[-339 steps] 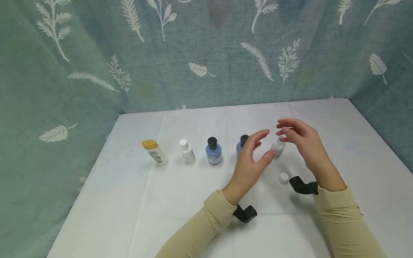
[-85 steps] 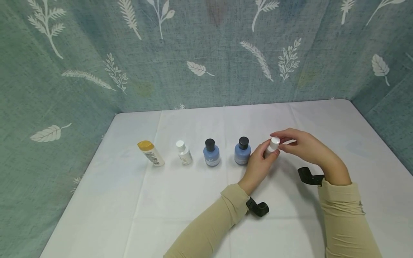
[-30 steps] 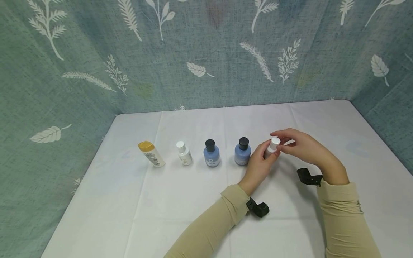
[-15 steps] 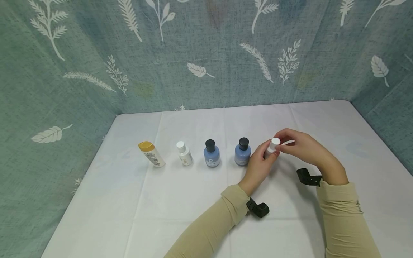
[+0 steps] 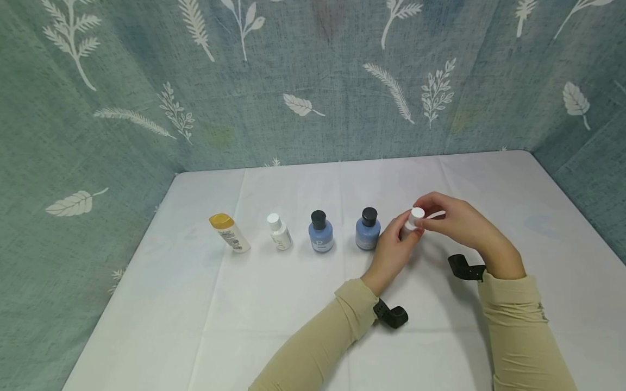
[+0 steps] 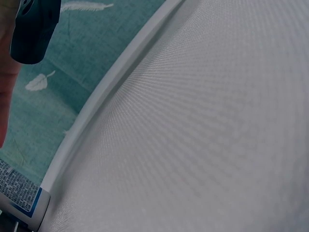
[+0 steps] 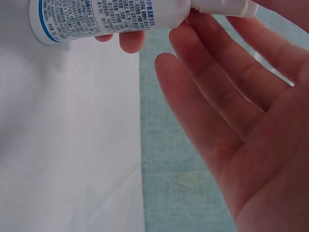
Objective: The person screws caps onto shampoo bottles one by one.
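Observation:
My left hand (image 5: 391, 247) grips a small white bottle (image 7: 116, 14) round its body; it stands upright at the right end of a row of bottles. Its blue-edged printed label (image 6: 21, 186) shows at the lower left corner of the left wrist view. On top of the bottle sits a white cap (image 5: 417, 213). The thumb and forefinger of my right hand (image 5: 452, 220) pinch this cap from the right. In the right wrist view, the other right fingers (image 7: 203, 104) extend below the bottle's neck, and the left fingertips show behind the bottle.
A blue bottle (image 5: 368, 233) with a black cap stands close left of my left hand, with another blue bottle (image 5: 321, 236) beyond. Further left are a small white bottle (image 5: 281, 236) and a cream bottle with a yellow cap (image 5: 233, 237). White cloth covers the table (image 5: 274, 304).
Earlier the bottle stood uncapped, its cap on the table, both hands apart from it. Now the cap is on the bottle and both hands hold them. Lately only the right fingers shift slightly round the cap.

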{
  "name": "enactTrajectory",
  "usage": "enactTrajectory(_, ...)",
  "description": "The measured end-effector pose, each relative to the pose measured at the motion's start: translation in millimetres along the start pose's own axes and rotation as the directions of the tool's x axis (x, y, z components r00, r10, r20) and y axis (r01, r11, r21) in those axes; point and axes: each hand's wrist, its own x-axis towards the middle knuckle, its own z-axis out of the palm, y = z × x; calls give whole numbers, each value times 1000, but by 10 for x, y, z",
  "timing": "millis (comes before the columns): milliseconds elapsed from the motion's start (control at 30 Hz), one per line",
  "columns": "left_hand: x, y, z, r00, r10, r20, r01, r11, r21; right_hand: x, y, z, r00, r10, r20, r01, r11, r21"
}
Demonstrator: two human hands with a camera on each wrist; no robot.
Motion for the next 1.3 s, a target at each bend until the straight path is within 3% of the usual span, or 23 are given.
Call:
enactTrajectory(233,12,-47,6,999,33,7,-33,999,15,-15,-2,-19,999,-31,28,30,999,26)
enactTrajectory(467,7,-46,9,1000,17,6,-18,999,29,-27,-15,-28,999,-30,20,30,999,30)
enactTrajectory(1300,6,-52,11,999,55,0,-54,996,76,-36,-9,-17,995,-95,18,96,995,-28)
